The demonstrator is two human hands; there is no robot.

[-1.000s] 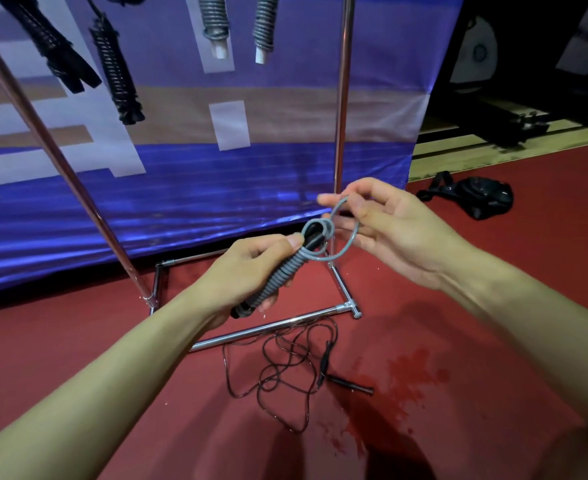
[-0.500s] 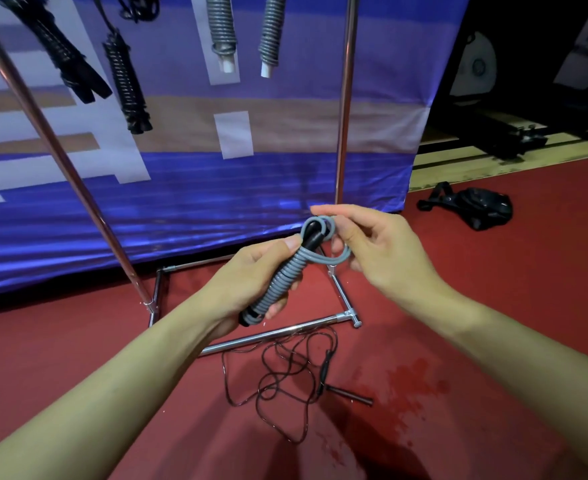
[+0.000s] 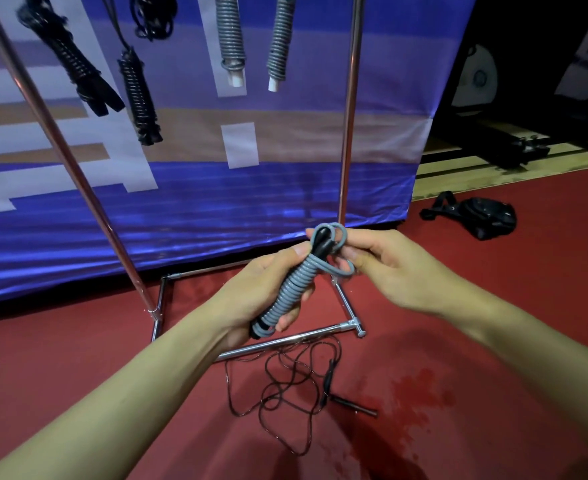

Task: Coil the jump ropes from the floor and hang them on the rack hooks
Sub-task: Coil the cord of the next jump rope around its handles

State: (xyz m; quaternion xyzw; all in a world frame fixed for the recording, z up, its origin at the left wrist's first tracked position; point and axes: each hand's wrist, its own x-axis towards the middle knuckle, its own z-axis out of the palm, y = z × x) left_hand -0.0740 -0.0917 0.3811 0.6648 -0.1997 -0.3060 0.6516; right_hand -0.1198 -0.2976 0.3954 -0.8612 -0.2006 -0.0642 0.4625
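Two hands hold one grey rope [image 3: 290, 287]: left hand [image 3: 251, 299] curled round its coiled body, right hand [image 3: 386, 268] pinching the loose loop at its top. Below them, a black rope [image 3: 285, 386] lies tangled on the floor [image 3: 493, 341]. No writing is readable.

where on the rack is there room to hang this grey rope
The widest gap is between the right grey bundle and the right rack pole. A narrower one lies between the black bundle and the left grey bundle. The left side is crowded with black ropes. The hooks themselves are out of view.
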